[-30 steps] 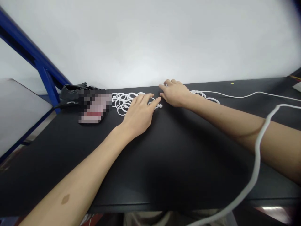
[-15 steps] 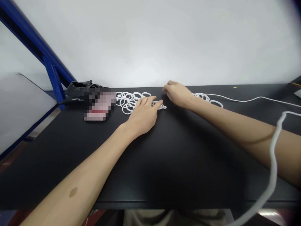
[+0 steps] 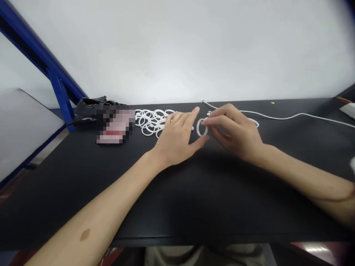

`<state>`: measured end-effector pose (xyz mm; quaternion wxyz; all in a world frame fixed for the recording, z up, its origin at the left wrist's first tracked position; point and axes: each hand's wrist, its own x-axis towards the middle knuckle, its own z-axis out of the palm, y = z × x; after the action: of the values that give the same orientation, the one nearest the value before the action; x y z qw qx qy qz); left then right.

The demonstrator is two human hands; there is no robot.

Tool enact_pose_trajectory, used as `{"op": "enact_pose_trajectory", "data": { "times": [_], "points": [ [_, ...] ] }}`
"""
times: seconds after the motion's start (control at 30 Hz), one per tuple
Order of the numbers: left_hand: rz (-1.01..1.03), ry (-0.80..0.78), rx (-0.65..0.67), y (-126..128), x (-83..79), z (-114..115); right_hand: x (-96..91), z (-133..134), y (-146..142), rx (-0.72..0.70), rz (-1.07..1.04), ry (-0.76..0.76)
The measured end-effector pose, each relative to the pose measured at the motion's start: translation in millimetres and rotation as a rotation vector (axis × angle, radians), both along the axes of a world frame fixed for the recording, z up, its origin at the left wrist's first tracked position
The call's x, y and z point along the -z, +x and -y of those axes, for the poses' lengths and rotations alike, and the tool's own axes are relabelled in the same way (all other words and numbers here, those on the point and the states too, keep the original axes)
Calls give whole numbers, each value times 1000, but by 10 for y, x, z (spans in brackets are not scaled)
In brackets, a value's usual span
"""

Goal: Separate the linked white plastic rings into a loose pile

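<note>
Between the fingertips of my right hand (image 3: pixel 235 131) is a white ring (image 3: pixel 198 129), raised on edge over the black table; it looks like a plastic curtain ring. My left hand (image 3: pixel 177 138) is open beside it, thumb and forefinger spread on either side of the ring's left edge; I cannot tell whether they touch it. Behind and left of my left hand lies a loose pile of white rings (image 3: pixel 151 128), partly covered by that hand. Another white ring (image 3: pixel 254 122) shows behind my right hand, which hides other parts there.
A white cable (image 3: pixel 288 118) runs along the back of the black table (image 3: pixel 210 199), near the pale wall. Left of the pile are a pixelated pink object (image 3: pixel 118 125) and a crumpled black bag (image 3: pixel 88 107). A blue metal frame (image 3: pixel 59 87) rises at the left.
My right hand has moved from the table's back edge toward me and now holds a ring up. My left hand has shifted right, with its thumb and forefinger spread toward the ring.
</note>
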<state>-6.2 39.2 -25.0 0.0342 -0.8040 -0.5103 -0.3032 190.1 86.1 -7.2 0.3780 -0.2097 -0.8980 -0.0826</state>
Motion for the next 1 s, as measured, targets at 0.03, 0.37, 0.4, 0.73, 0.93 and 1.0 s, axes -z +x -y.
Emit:
{"op": "enact_pose_trajectory", "data": {
  "times": [0.03,0.37,0.4,0.73,0.93,1.0],
  "points": [
    [27,-10,49,33,-9,22,17,64,37,-31,1,11],
    [91,3,224,122,9,60,73,198,193,-9,-92,-128],
    [95,8,227,116,21,56,76,192,199,-21,-77,-185],
    [59,15,248,108,36,96,105,200,205,-109,-35,-399],
    [43,-29,243,142,19,129,85,209,201,-113,-57,-398],
    [43,-21,245,145,18,130,86,209,208,-119,-60,-398]
  ]
}}
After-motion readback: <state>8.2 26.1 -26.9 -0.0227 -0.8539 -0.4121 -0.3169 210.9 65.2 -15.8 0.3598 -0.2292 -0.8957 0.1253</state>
